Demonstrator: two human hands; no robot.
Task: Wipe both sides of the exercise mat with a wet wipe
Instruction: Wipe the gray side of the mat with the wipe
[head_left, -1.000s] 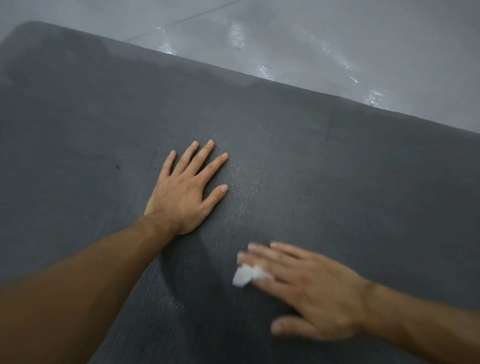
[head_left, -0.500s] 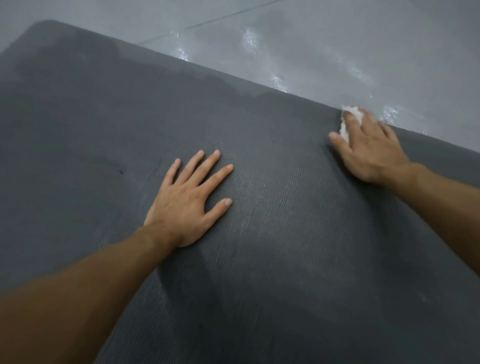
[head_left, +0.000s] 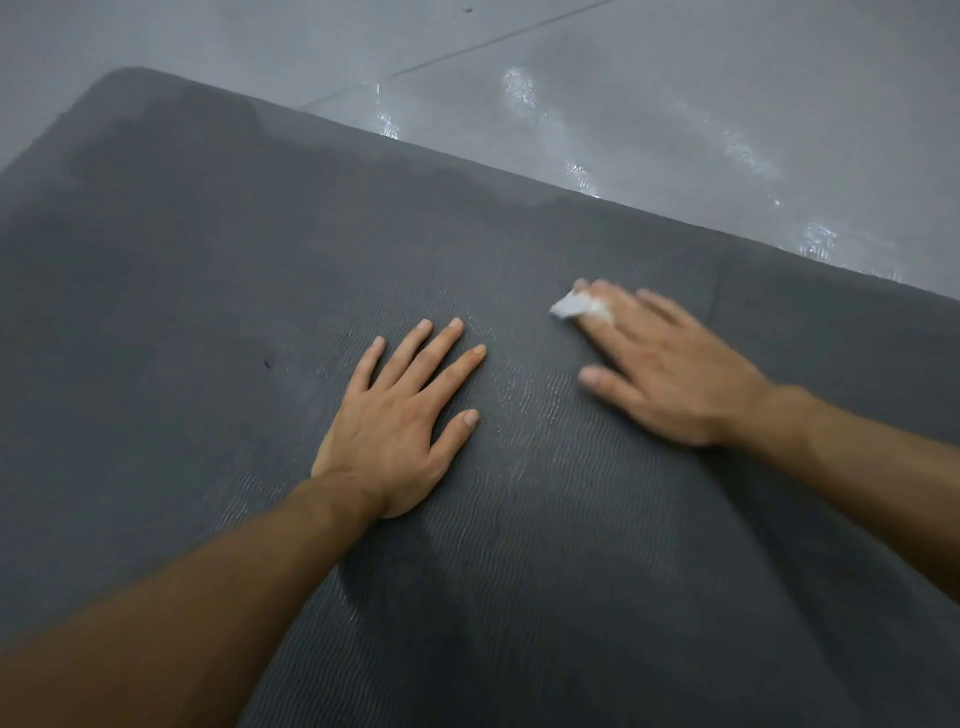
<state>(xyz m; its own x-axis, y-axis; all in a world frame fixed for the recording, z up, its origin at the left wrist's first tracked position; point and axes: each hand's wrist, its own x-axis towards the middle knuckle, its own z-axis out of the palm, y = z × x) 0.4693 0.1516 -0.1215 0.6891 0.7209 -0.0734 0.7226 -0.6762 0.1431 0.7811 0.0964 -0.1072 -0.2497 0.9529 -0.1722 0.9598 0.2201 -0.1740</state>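
Note:
A dark grey ribbed exercise mat (head_left: 208, 291) lies flat on the floor and fills most of the view. My left hand (head_left: 400, 421) rests flat on it with fingers spread, near the middle. My right hand (head_left: 670, 364) lies to the right of it, blurred by motion, fingers straight and pressing a small white wet wipe (head_left: 574, 306) onto the mat. The wipe shows at the fingertips and between the fingers. Damp, shiny streaks lie on the mat between the two hands.
Grey glossy floor (head_left: 675, 104) with wet patches runs beyond the mat's far edge. The mat's rounded far-left corner (head_left: 119, 78) is in view. A tile joint crosses the floor at the top.
My right hand with the wipe has swept from the mat's far edge back toward me and to the left, close to my left hand. The left hand has stayed in place.

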